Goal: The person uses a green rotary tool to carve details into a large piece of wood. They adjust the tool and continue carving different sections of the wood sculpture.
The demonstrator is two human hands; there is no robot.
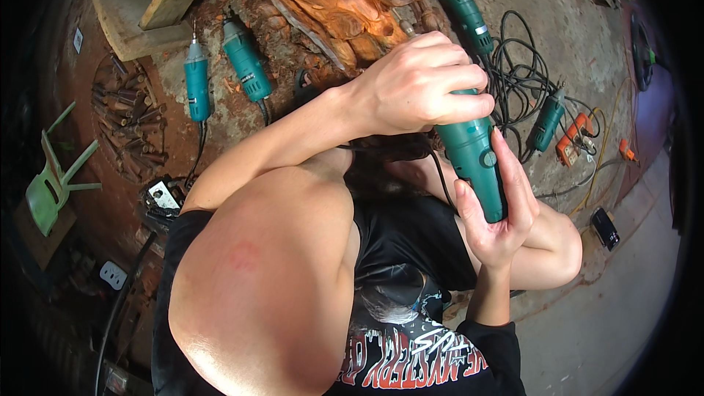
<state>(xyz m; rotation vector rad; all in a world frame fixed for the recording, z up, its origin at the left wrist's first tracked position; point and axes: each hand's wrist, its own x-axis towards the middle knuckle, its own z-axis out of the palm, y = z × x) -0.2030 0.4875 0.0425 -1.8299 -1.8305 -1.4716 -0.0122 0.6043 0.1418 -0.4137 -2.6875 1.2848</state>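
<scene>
A green die grinder [469,152] is held in front of my chest, tilted with its rear end toward me. My left hand [433,84] wraps round its front part from above and hides its nose. Lower down, my right hand [506,202] grips the rear end, thumb on one side and fingers on the other. Past my left knuckles lies a reddish-brown carved piece of wood [345,11] with a rippled surface. A small metal tip [407,27] shows between hand and wood; whether it touches the wood I cannot tell.
Other green grinders lie left [196,84], beside it [246,62], far right [466,15] and right [548,121]. Black cables [521,66] tangle on the right near an orange power strip [574,139]. Left are carving bits [132,114], a green stool [51,183] and a wooden seat [132,18].
</scene>
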